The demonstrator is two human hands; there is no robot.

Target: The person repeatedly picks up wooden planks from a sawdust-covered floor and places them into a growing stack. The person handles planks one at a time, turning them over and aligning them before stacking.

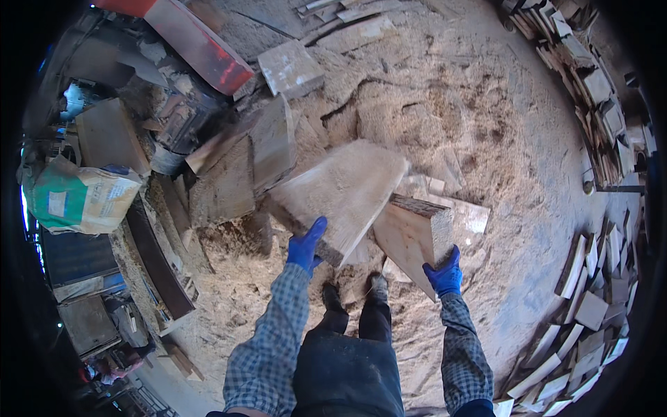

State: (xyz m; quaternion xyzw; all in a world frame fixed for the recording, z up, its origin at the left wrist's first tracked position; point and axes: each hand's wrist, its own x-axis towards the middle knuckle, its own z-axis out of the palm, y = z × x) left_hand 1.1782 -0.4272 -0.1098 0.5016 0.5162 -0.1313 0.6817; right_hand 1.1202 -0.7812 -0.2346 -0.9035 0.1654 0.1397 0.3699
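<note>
Clearly, both gloved hands are busy with wood: the left hand is closed around the near edge of a wide board, and the right hand grips the near right corner of a thick block, its thumb and fingers set apart across the corner. The wide board lies in the middle of the view, ahead of the person's boots, with its pale, broad face turned up. The thick block is just to its right, tilted, with a dark, rough strip along its upper edge and its smooth side turned toward the person. Whether either piece is fully off the ground, I cannot tell. Small pale offcuts lie behind and beside the thick block, on a floor covered with sawdust. Left of the wide board, an upright chunk leans close to another rough piece, and a pale square block sits farther off. A green and white sack rests at the far left, below a red and grey beam. Along the right side are a tall stack of planks and, nearer, a heap of cut pieces. Checked sleeves and a dark apron show at the bottom.
</note>
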